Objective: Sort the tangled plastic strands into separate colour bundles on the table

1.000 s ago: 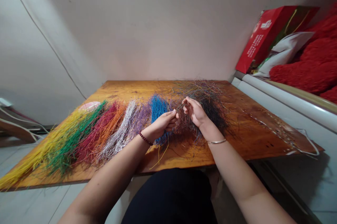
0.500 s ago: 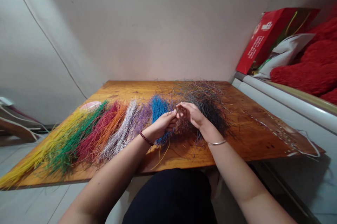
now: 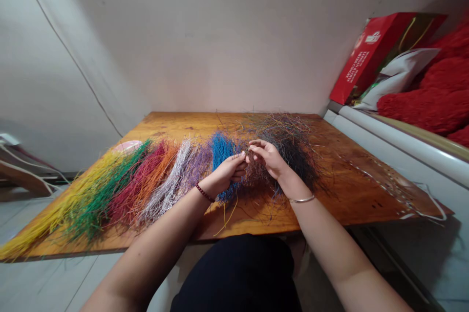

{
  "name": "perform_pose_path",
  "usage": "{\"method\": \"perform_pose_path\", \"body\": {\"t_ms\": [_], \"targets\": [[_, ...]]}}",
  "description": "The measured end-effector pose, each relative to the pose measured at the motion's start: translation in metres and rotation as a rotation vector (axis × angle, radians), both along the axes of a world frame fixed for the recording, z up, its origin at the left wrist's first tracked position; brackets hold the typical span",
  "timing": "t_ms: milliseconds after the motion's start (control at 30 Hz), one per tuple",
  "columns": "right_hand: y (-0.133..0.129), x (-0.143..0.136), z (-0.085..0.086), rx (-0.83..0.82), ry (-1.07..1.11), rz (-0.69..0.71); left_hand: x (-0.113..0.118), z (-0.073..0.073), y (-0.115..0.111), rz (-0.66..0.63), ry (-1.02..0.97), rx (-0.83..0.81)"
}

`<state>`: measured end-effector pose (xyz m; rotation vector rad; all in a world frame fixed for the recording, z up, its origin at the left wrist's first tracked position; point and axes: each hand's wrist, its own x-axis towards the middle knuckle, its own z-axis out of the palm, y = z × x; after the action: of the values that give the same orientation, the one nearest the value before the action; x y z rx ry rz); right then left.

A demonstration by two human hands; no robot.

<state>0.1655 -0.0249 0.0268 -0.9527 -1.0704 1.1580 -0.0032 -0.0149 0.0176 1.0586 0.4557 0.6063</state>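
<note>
My left hand (image 3: 234, 167) is closed in a pinch over the blue bundle of thin wires (image 3: 222, 145), holding a few thin wires at its fingertips. A yellow strand (image 3: 230, 216) hangs below this hand. Just to its right, my right hand (image 3: 266, 156) has curled fingers, their tips meeting fine wires beside the left fingertips; the exact grip is hard to make out. Behind and right of it lies a tangled heap of dark wires (image 3: 293, 143), with mixed colours at its far end. A purple bundle (image 3: 198, 165) lies left of the blue one.
Yellow (image 3: 69, 199), green (image 3: 106, 194), red (image 3: 142, 177), orange (image 3: 159, 175) and white (image 3: 170, 192) bundles lie along the left of the wooden table (image 3: 176, 121). A pink dish (image 3: 127, 146) is behind them. A red bag (image 3: 370, 53) stands at right on a white unit.
My right hand's fingers have shifted and separated slightly at the left fingertips. My left hand stays almost in place, and the bundles lie as before.
</note>
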Motion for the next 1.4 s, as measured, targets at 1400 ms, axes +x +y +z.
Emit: {"method": "perform_pose_path", "body": {"t_ms": [1400], "targets": [[0.007,0.008,-0.009,-0.054,0.153,0.159,-0.001,0.002,-0.003,-0.157,-0.04,-0.031]]}}
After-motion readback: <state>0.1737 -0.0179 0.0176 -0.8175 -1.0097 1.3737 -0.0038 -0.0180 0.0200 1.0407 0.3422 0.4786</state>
